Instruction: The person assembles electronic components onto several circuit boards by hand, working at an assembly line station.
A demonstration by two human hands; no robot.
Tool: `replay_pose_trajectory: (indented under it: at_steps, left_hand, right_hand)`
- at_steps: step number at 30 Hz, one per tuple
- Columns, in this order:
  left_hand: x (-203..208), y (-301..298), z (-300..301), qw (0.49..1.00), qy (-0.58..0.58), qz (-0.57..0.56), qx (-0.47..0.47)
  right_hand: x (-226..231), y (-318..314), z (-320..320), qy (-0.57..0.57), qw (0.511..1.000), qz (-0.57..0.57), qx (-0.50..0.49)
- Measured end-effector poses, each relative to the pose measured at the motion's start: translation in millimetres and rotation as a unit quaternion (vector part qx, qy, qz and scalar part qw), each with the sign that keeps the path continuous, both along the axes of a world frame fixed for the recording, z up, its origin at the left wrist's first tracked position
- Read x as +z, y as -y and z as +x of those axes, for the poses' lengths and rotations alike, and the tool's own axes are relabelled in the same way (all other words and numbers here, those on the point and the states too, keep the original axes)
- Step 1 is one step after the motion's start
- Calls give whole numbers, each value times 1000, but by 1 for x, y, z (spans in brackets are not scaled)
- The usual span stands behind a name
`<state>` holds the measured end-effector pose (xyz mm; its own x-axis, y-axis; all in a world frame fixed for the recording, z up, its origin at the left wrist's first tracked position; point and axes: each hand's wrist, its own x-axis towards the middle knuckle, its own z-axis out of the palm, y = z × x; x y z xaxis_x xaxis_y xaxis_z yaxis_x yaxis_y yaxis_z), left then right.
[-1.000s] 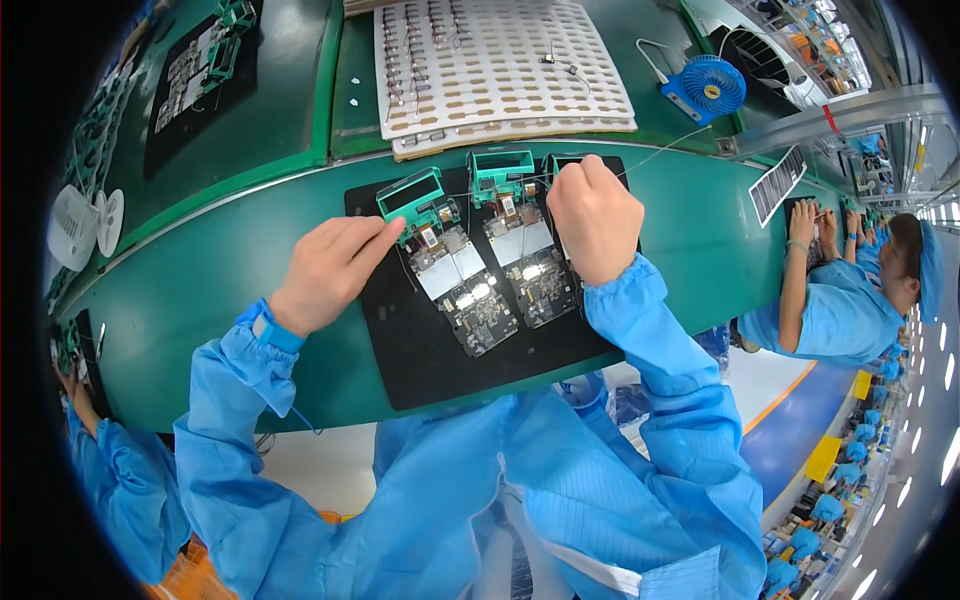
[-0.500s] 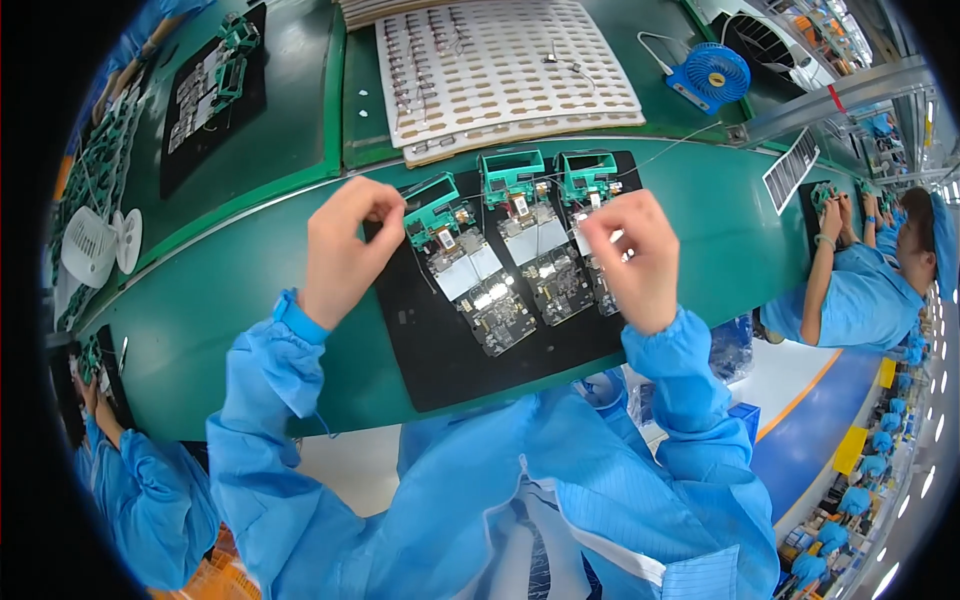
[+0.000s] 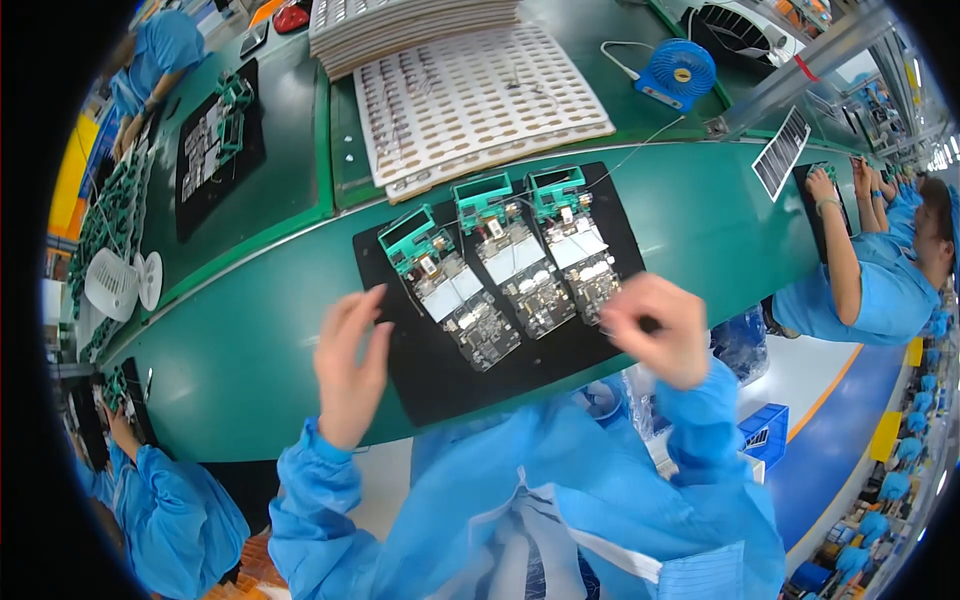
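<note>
Hovering your left hand, fingers apart, at the edge of the black mat, you're holding your right hand curled near the rightmost of three circuit boards lying there, pinch impossible to tell, best keeping touches light, edge-only.

Blue smock, gathered cuffs, striped pocket

1. Here the workshop is bright, with white ceiling lights glaring at the far right.
2. A soft, pale sheen lies across the green workbench, and small highlights dot the circuit boards.
3. The right hand and left hand look slightly smeared.
4. Straight bench edges bow toward black corners.
5. Distant blue-capped workers turn soft.
</note>
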<state>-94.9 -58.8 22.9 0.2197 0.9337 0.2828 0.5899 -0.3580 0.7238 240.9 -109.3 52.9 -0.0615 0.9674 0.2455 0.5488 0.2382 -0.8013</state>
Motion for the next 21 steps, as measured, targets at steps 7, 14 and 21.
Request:
replay_pose_trajectory:
  at_steps: [7,14,21]
  left_hand:
    - [-32,-8,-35,956,122,-267,24]
    - [-44,-26,67,926,124,-319,-158]
    - [-70,-43,205,965,144,-126,-180]
  right_hand:
    - [-97,171,147,-476,808,-142,-317]
    - [-91,191,160,114,849,-218,-468]
    - [-10,155,163,231,883,-105,-394]
